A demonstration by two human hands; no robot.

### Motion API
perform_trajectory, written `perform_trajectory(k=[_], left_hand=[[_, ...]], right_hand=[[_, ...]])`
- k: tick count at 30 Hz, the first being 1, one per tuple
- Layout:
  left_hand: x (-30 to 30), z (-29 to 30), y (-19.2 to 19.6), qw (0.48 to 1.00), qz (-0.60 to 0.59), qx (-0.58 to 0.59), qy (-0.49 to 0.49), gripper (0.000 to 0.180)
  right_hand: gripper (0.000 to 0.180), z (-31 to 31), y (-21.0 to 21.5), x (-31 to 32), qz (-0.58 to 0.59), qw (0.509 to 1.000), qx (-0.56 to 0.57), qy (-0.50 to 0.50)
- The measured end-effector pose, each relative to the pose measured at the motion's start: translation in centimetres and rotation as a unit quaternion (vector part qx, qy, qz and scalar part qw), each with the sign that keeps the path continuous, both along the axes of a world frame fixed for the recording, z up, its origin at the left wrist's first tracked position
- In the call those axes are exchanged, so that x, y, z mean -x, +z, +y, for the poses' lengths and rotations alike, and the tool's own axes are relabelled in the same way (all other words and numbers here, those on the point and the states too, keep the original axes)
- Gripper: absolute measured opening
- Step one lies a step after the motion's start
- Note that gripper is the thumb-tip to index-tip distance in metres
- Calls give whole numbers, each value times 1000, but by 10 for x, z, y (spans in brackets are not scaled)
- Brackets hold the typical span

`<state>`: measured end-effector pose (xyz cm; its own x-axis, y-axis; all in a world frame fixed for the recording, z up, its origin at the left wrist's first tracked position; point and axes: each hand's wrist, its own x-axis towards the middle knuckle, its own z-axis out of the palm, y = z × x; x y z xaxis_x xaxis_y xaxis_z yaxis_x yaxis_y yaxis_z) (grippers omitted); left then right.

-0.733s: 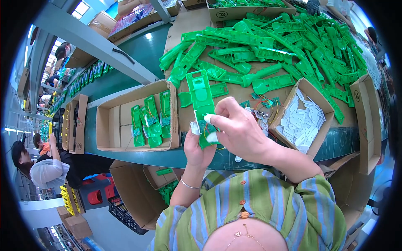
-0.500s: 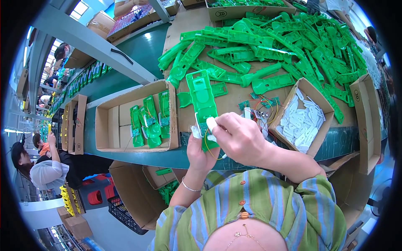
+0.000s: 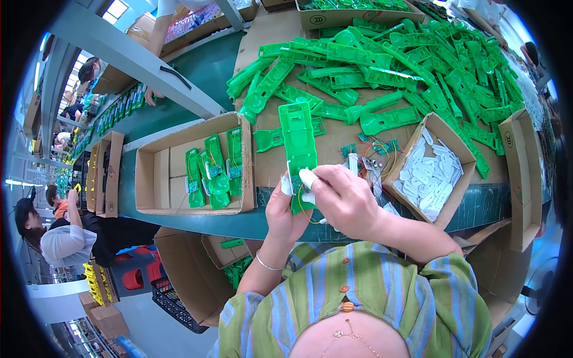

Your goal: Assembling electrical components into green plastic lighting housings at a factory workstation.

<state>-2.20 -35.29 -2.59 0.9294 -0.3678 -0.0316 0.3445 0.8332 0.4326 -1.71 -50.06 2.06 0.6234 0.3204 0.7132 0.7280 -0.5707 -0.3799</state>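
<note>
My left hand (image 3: 285,213) is closed around the lower part of a green plastic housing (image 3: 298,132), which stands tilted up over the table's front edge. White covers sit on the left thumb and on fingertips of my right hand (image 3: 349,194). The right fingers are pinched at the housing's lower end, against a small green circuit board (image 3: 295,184). A thin yellow wire (image 3: 302,210) loops down from there to a small white plug near my right hand. Whatever lies between the right fingertips is hidden.
Left of my hands a cardboard box (image 3: 142,185) holds several housings with boards. At the right stands a box of white plastic pieces (image 3: 431,179). Wired circuit boards (image 3: 373,152) lie beside it. A heap of green housings (image 3: 382,65) covers the back. Other people work at the left.
Both hands and the housing have shifted slightly to the right, and the housing stands more upright. A co-worker's arm now reaches over the green table at the upper left.
</note>
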Motion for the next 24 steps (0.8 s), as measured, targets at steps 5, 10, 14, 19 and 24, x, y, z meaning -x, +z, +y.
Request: perform_trajectory(k=[5, 10, 14, 19, 24], left_hand=[[5, -6, 3, 991, -43, -108, 61, 40], [12, -9, 4, 939, -94, -294, 151, 42], [9, -5, 8, 932, -124, -325, 103, 43], [7, -11, 8, 928, -142, -325, 115, 45], [6, -5, 15, 948, -140, -277, 63, 39]], right_hand=[[22, -1, 6, 7, 3, 1000, 17, 2], [27, -2, -1, 3, -57, 998, 29, 20], [29, -7, -9, 4, -83, 994, 70, 16], [27, -10, -15, 1, -91, 993, 69, 12], [22, -29, -7, 5, 40, 993, -89, 71]])
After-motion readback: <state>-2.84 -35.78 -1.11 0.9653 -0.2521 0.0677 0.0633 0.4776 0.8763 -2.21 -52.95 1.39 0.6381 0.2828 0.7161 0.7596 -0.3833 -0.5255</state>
